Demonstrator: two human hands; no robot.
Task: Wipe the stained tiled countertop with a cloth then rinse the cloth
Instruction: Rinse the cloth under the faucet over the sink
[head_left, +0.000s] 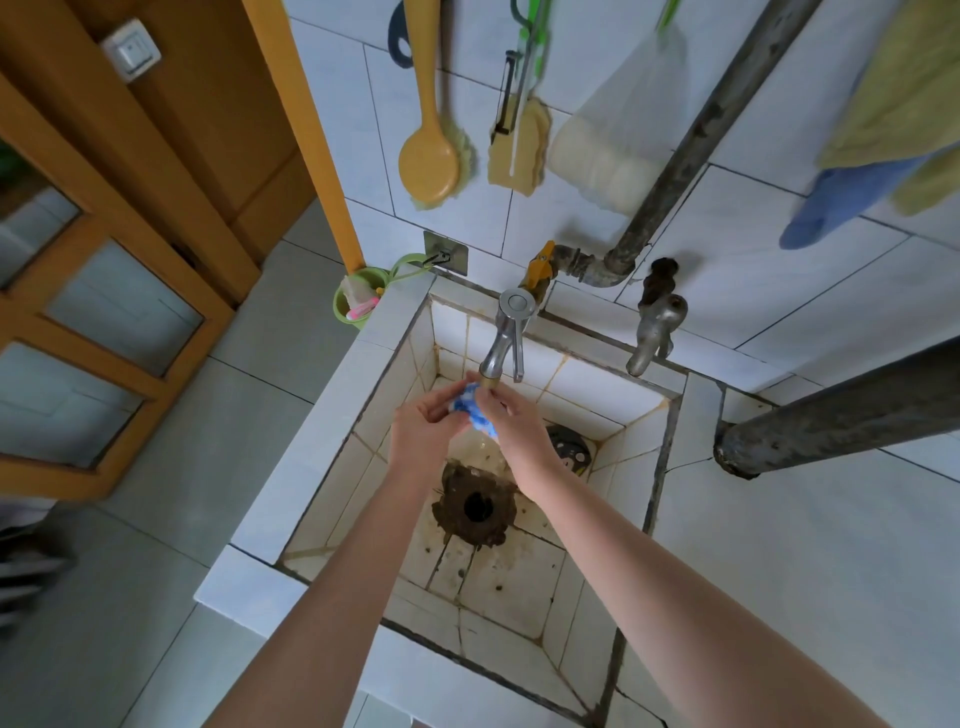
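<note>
Under the tap (500, 347), over the tiled sink (524, 582), your left hand (422, 432) and right hand (511, 422) both grip the bunched cloth (474, 410).

1. No text, label, brand, number or sign can be read anywhere in the view.
2. On the white square wall switch (130, 49), which is blurred, no marking can be made out.
3. On the round cap of the silver metal tap (516, 304), no lettering can be told.
4. Pale marks are seen on the dark round disc (569, 447) in the tiled sink, but they are too small to be read.
5. Only a pattern is shown on the blue-and-white patterned cloth (470, 410).
</note>
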